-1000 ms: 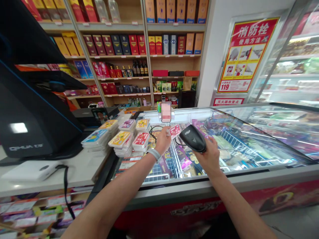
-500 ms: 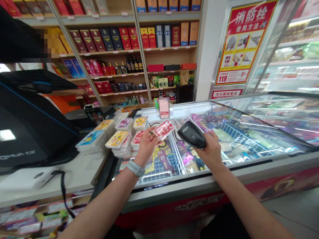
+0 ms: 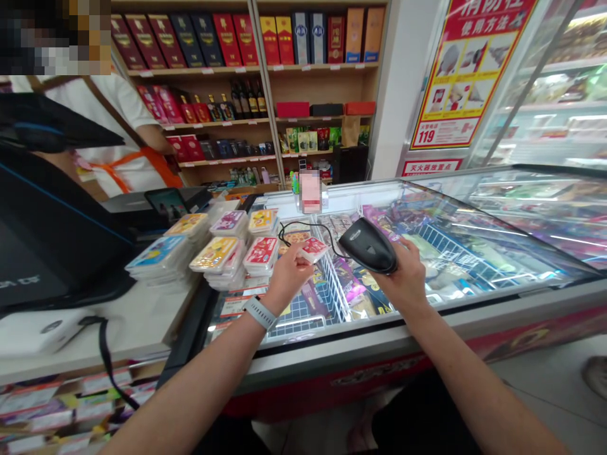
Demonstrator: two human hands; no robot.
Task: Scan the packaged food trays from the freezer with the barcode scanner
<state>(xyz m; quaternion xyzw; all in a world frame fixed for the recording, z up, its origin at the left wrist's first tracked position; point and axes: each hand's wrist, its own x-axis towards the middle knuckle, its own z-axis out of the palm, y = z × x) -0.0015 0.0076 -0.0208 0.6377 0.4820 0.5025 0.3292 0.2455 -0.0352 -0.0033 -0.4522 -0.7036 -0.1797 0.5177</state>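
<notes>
My left hand (image 3: 291, 276), with a pale watch on its wrist, is closed on a small flat red-and-white pack (image 3: 313, 250) above the glass freezer top. Wrapped round the handle of a black barcode scanner (image 3: 368, 245) is my right hand (image 3: 406, 278). The scanner's head points left toward the pack, a short gap away from it. A thin black cable (image 3: 308, 224) loops behind both. Left of my left hand stand stacks of flat clear boxes with red (image 3: 261, 251), yellow (image 3: 215, 254) and blue (image 3: 158, 253) labels.
Under the glass, the chest freezer (image 3: 455, 308) holds wire baskets (image 3: 334, 294) of wrapped goods. A black checkout machine (image 3: 47, 227) and a white device (image 3: 40, 332) occupy the counter at left. Behind it stands a person in an orange apron (image 3: 130, 169). Boxed bottles fill shelves (image 3: 208, 69) behind.
The red-and-white pack has tilted flatter and sits slightly lower in my left hand. My right hand keeps the scanner. My view has dipped, and more of the person behind the counter shows.
</notes>
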